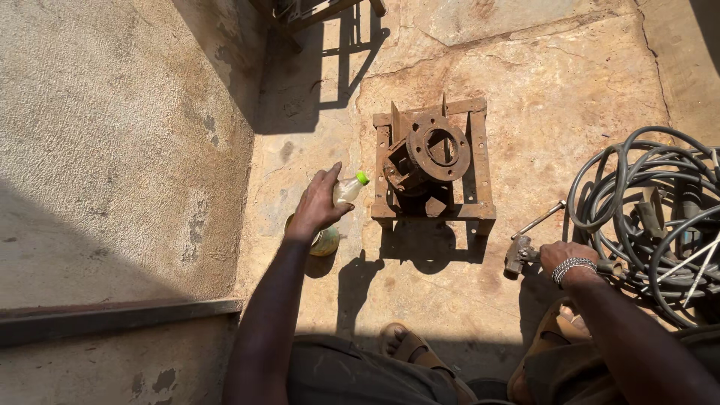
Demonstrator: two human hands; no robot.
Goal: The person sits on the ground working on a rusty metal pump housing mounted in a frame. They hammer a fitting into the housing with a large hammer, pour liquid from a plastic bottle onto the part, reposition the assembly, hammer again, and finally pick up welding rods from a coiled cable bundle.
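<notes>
My left hand (318, 205) grips a clear plastic bottle (343, 193) with a green cap, tilted just above the concrete floor, left of a rusty metal frame. That frame (480, 150) is square and carries a rusty flanged fitting (437, 147) with a round hole. My right hand (564, 257), with a metal bracelet at the wrist, rests on the handle of a hammer (517, 253) lying on the floor to the frame's lower right. My sandalled feet (409, 346) show at the bottom.
A coil of dark hoses and cables (645, 202) with tools among it lies at the right. A rough plastered wall (120, 135) fills the left side, with a dark metal bar (112, 319) along its base. A shadowed metal structure (315, 11) stands at the top.
</notes>
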